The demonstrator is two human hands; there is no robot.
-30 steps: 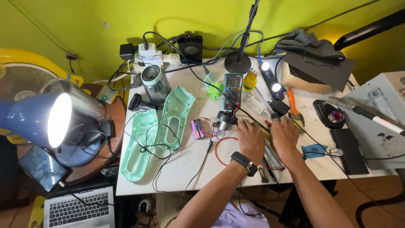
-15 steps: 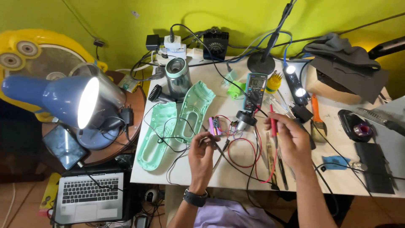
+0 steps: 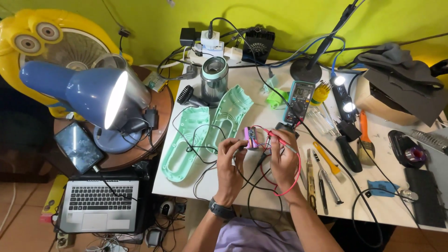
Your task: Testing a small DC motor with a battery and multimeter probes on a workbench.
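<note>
Blue desk lamp (image 3: pixel 79 93), lit, at the 9 o'clock edge of the scene, above an open laptop (image 3: pixel 95 205) on the floor.

Mint-green plastic shell halves (image 3: pixel 205 130), two, lying open-side up on the white table (image 3: pixel 373 205); long axes run from 7 to 1 o'clock; thin black wires lie across them, otherwise hollow.

Left hand (image 3: pixel 229 161), wrist with a dark watch, fingers pinched on a black probe whose tip meets the small battery pack (image 3: pixel 251 137).

Battery pack, purple and blue, stands at 12 o'clock from both hands, touching the fingertips, long axis roughly 6 to 12 o'clock.

Right hand (image 3: pixel 282 158), fingers closed on a red probe (image 3: pixel 275 136) pointing toward 10 o'clock at the pack; red lead loops below.

Teal multimeter (image 3: pixel 299 99) at 1 o'clock from the hands.

Screwdrivers and brush (image 3: pixel 365 137) further right; grey cloth on a cardboard box (image 3: pixel 378 105) at 2 o'clock.
</note>
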